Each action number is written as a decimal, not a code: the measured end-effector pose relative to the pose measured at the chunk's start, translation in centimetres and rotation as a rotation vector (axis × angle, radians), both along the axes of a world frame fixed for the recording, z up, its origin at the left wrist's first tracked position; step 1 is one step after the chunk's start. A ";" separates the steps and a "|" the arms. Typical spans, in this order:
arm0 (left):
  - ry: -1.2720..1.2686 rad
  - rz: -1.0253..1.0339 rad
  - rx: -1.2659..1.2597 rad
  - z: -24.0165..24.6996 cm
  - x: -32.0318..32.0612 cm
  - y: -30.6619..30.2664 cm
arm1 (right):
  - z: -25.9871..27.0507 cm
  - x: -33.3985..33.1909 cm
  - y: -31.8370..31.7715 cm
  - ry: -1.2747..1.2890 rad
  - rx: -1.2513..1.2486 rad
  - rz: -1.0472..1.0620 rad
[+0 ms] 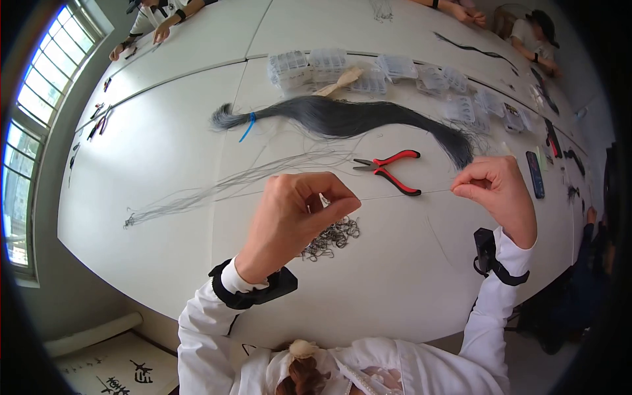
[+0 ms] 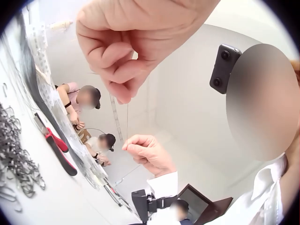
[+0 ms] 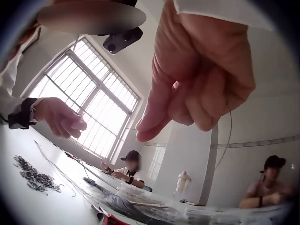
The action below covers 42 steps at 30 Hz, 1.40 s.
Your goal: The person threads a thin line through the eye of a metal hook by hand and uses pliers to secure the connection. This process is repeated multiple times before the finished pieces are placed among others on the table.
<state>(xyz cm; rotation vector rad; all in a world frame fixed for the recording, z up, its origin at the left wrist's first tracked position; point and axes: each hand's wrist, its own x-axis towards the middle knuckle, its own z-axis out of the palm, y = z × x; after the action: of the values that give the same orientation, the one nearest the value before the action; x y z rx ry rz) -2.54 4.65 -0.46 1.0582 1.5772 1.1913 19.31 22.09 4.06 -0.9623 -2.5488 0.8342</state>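
A thin strand (image 2: 127, 119) runs between both hands in the left wrist view. The left hand (image 1: 296, 220) (image 2: 138, 44) (image 3: 58, 117) pinches one end between thumb and fingertips, above a pile of small dark metal hooks (image 1: 337, 238) (image 2: 16, 157) (image 3: 35, 176). Off to the right, the right hand (image 1: 501, 197) (image 2: 151, 153) (image 3: 199, 75) pinches the strand with thumb and index finger, its other fingers curled. A loose length of strand (image 3: 230, 136) trails from that hand in the right wrist view. Whether a hook is in the left fingertips cannot be told.
Red-handled pliers (image 1: 397, 172) lie beyond the hands. Behind them stretch a thick dark strand bundle (image 1: 349, 118) with a blue tie and clear plastic boxes (image 1: 329, 64). Loose strands (image 1: 230, 183) lie leftward, a phone (image 1: 534, 174) at right. Other people sit around the tables.
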 end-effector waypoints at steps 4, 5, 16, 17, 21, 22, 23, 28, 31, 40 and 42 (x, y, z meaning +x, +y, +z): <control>0.465 0.136 0.245 -0.2 1.4 -0.2 | -1.2 0.5 0.0 -0.286 0.192 0.251; 0.543 0.136 0.272 0.0 1.7 -0.4 | -1.5 0.3 -0.5 -0.284 0.336 0.345; 0.507 0.102 0.290 0.1 2.5 -0.7 | -4.7 -5.0 -6.6 0.389 -0.378 0.457; 0.450 0.111 0.262 0.2 2.4 -0.6 | -4.3 -4.7 -6.2 0.323 -0.339 0.433; 0.313 0.080 0.200 -0.2 1.1 -0.5 | -4.2 -4.7 -5.6 0.363 -0.099 0.365; 0.316 0.067 0.193 -0.2 0.8 -0.4 | -4.5 -4.6 -5.2 0.394 0.030 0.379; 0.424 0.020 0.147 -0.2 0.4 -0.2 | -4.4 -4.6 -5.0 0.409 0.046 0.318; 0.728 -0.160 0.039 -2.6 -0.4 0.1 | -3.8 -3.8 -3.9 0.343 -0.121 0.092; 0.793 -0.256 0.030 -3.0 0.1 0.1 | -3.8 -3.7 -3.8 0.390 -0.164 0.054; 0.921 -0.373 -0.027 -3.8 0.9 0.3 | -3.7 -3.7 -4.0 0.388 -0.091 0.167; 0.910 -0.355 -0.001 -3.8 0.9 0.3 | -3.8 -3.7 -4.1 0.403 -0.086 0.166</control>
<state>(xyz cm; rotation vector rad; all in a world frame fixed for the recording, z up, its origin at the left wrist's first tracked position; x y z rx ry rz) -1.65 5.00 -4.29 1.9468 1.9042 0.4560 15.60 18.03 0.28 -0.5399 -2.2757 1.0690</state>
